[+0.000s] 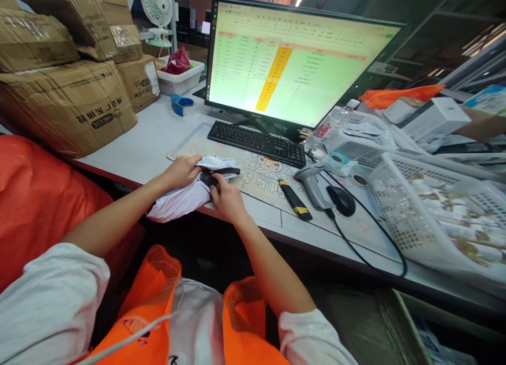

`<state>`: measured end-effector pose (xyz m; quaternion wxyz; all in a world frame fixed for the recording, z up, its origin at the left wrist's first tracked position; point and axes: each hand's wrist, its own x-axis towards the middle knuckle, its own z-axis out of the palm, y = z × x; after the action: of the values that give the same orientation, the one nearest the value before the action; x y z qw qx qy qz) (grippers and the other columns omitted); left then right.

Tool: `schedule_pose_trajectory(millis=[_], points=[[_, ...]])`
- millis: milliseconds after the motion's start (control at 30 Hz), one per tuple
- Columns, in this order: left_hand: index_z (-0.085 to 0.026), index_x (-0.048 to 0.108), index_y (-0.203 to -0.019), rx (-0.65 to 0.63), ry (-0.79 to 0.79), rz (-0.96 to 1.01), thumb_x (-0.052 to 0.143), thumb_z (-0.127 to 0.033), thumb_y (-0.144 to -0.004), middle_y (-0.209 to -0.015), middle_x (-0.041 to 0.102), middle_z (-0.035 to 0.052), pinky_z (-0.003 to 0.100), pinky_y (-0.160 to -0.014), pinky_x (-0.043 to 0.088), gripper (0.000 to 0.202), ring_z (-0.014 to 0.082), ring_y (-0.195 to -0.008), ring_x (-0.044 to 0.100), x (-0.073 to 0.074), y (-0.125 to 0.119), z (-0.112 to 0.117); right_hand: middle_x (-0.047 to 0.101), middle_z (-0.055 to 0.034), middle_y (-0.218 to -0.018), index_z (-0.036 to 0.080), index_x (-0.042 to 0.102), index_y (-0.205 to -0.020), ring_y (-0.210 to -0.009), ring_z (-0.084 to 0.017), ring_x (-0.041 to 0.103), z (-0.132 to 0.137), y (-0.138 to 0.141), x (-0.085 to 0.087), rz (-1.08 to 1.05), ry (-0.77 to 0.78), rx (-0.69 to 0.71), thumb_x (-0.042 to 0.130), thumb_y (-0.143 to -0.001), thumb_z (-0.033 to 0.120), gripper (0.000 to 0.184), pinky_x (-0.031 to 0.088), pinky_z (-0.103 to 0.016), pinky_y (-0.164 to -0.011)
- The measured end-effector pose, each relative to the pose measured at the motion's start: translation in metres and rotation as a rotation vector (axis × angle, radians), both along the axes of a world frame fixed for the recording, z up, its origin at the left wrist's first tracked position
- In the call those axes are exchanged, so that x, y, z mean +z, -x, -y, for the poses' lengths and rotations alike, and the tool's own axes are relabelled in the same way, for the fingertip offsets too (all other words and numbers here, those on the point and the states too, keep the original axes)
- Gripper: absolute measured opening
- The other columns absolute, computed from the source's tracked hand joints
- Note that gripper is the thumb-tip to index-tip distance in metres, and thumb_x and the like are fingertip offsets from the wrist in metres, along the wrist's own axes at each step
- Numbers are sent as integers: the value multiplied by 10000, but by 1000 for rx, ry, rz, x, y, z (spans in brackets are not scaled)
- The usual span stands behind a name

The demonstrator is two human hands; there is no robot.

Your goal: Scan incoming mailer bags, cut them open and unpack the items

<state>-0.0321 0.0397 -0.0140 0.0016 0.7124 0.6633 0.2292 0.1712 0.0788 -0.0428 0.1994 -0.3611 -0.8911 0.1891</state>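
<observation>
A white plastic bag [179, 200] lies across the front edge of the desk, its upper end folded open. My left hand [182, 171] grips the bag's upper left side, with the fingers closed on the plastic. Black material [207, 178] shows at the bag's opening, and a dark strap-like piece [227, 170] sticks out to the right. My right hand [228, 197] is closed at this opening, thumb and fingers pinching the black material. How much of it is inside the bag is hidden.
Behind the bag are a keyboard [256, 144] and a monitor [292, 65]. To the right lie a yellow-black utility knife [294, 199], a barcode scanner [316, 188], a mouse [341, 200] and a white basket [399, 212]. Cardboard boxes [67, 107] are stacked at left.
</observation>
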Motion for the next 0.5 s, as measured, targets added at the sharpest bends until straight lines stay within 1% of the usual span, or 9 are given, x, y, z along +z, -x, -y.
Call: schedule_pose_trajectory(millis=[100, 233, 367, 500], points=[[-190, 600, -894, -11, -31, 53, 471, -289, -958, -823, 705, 93, 321, -651, 366, 175, 246, -768, 656, -5, 1, -2, 751, -89, -906, 203, 603, -1316, -803, -263, 678, -6, 6, 2, 4, -8, -23, 468, -1002, 271, 349, 453, -323, -742], [-190, 593, -882, -20, -51, 75, 465, -298, -967, -812, 698, 87, 320, -647, 363, 187, 242, -750, 651, -8, 2, -3, 716, -63, -817, 216, 661, -1125, -731, -237, 635, -18, 10, 2, -73, 34, -23, 491, -988, 256, 222, 412, -302, -702], [-187, 601, -950, 31, -28, 37, 461, -284, -973, -852, 712, 97, 322, -672, 396, 171, 263, -808, 676, -7, -3, 0, 675, -34, -770, 206, 642, -1026, -633, -186, 555, -22, 4, 3, -174, 84, 88, 484, -970, 240, 171, 365, -273, -651], [-171, 587, -1034, 67, 9, -49, 482, -231, -951, -934, 728, 131, 337, -708, 432, 147, 295, -892, 696, -5, -13, 4, 626, -5, -725, 208, 605, -927, -603, -158, 493, -15, -8, 14, -174, 131, 204, 486, -951, 227, 123, 325, -261, -627]])
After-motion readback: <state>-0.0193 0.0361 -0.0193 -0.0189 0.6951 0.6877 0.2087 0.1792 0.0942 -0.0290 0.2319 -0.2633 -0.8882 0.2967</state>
